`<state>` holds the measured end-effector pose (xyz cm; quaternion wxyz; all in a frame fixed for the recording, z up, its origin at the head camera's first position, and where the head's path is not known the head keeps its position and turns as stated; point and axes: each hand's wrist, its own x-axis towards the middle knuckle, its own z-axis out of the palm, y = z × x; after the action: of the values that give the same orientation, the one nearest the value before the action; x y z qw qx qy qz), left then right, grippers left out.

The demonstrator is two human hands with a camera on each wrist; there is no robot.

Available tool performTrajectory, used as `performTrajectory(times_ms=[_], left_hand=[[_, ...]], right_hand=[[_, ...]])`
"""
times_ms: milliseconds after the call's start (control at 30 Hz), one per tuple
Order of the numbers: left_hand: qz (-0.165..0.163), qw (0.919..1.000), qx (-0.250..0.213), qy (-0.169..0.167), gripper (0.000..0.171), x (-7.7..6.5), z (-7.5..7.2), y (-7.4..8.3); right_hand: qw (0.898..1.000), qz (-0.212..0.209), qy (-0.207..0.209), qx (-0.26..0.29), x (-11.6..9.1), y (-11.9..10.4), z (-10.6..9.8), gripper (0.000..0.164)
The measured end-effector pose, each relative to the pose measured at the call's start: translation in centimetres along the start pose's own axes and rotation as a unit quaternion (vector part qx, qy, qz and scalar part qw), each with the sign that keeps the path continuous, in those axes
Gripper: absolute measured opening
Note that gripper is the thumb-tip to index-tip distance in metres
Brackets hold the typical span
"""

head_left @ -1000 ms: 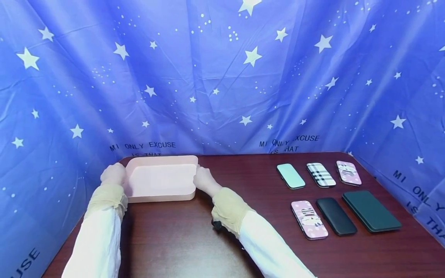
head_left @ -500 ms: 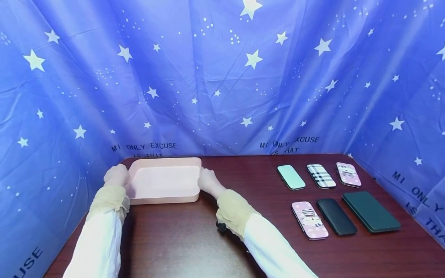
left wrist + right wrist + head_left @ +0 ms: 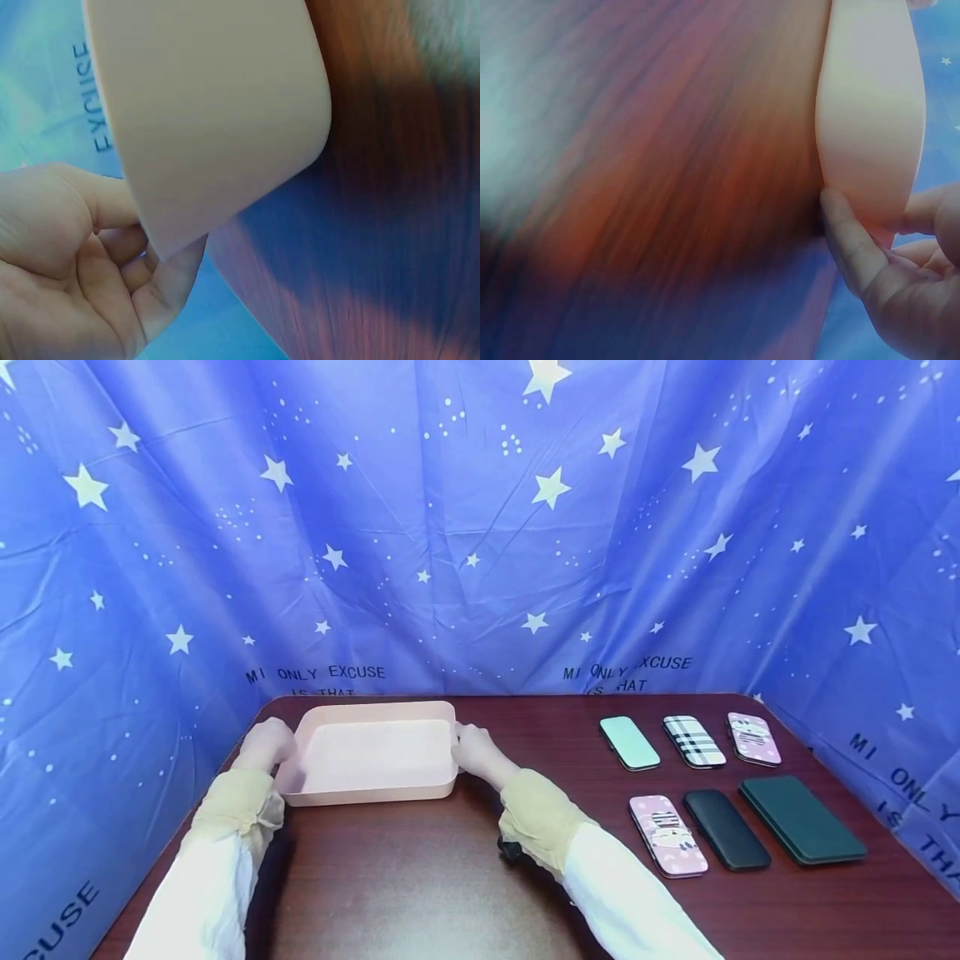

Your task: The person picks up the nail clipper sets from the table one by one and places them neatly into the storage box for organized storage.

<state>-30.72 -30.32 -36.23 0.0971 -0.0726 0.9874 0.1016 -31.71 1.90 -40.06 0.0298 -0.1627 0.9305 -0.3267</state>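
A shallow pale pink tray (image 3: pixel 378 756) rests at the back left of the table, its corners rounded. My left hand (image 3: pixel 266 745) holds its left end; in the left wrist view that hand (image 3: pixel 82 262) has the thumb at the rim and curled fingers under the wall (image 3: pixel 210 112). At the tray's right end my right hand (image 3: pixel 482 755) grips the side. The right wrist view shows this hand (image 3: pixel 900 277) with its thumb at the rim and a fingertip low against the outer wall.
On the right side of the dark red wooden table (image 3: pixel 390 877) lie several flat cases: mint (image 3: pixel 630 743), plaid (image 3: pixel 693 741), two pink patterned ones, black (image 3: pixel 726 829) and dark green (image 3: pixel 802 820). A blue star-printed curtain (image 3: pixel 450 527) surrounds the table's back and sides.
The tray has shifted to the right and slightly towards me, with both hands moving along with it. The cases stay where they were.
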Motion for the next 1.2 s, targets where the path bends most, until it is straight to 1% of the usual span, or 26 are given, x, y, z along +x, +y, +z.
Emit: performTrajectory(times_ms=[133, 167, 267, 400, 500, 567, 700, 767, 867, 1000, 1200], left_hand=[[-0.009, 0.9995, -0.017, 0.024, 0.012, -0.6, 0.6, 1.1], [-0.010, 0.9993, -0.021, 0.029, 0.014, -0.7, 0.7, 1.4], [-0.003, 0.9990, -0.024, 0.038, 0.014, -1.1, 1.2, 2.0], [0.025, 0.9990, -0.007, 0.036, 0.005, -1.5, 1.6, 2.6], [0.047, 0.9982, 0.011, 0.036, 0.008, -1.7, 1.8, 3.1], [0.054, 0.9977, 0.017, 0.038, 0.007, -1.9, 1.9, 3.6], [0.077, 0.9950, 0.023, 0.058, 0.005, -2.3, 2.2, 4.5], [0.090, 0.9931, 0.022, 0.072, 0.005, -2.5, 2.4, 5.0], [0.106, 0.9908, 0.016, 0.082, 0.008, -2.6, 2.7, 5.6], [0.114, 0.9899, -0.006, 0.085, 0.015, -2.5, 3.2, 6.1], [0.126, 0.9880, -0.011, 0.089, 0.018, -2.5, 3.8, 7.0]], right_hand=[[1.000, -0.006, 0.009, -0.025, -0.6, 0.5, -0.5, 0.037], [1.000, -0.007, 0.009, -0.023, -0.7, 0.7, -0.6, 0.035], [0.999, -0.017, 0.017, -0.033, -1.1, 1.2, -0.9, 0.035], [0.999, -0.021, 0.021, -0.034, -2.0, 2.0, -1.5, 0.039], [0.999, -0.017, 0.020, -0.026, -2.7, 2.4, -2.1, 0.043], [0.999, -0.019, 0.020, -0.026, -3.0, 2.7, -2.5, 0.043], [0.998, -0.030, 0.028, -0.042, -3.6, 3.5, -3.1, 0.043], [0.998, -0.028, 0.032, -0.049, -3.9, 4.0, -3.4, 0.042], [0.997, -0.020, 0.035, -0.058, -4.2, 4.7, -3.7, 0.040], [0.998, -0.006, 0.034, -0.057, -4.7, 5.4, -4.2, 0.041], [0.997, -0.006, 0.039, -0.071, -5.6, 6.4, -4.9, 0.041]])
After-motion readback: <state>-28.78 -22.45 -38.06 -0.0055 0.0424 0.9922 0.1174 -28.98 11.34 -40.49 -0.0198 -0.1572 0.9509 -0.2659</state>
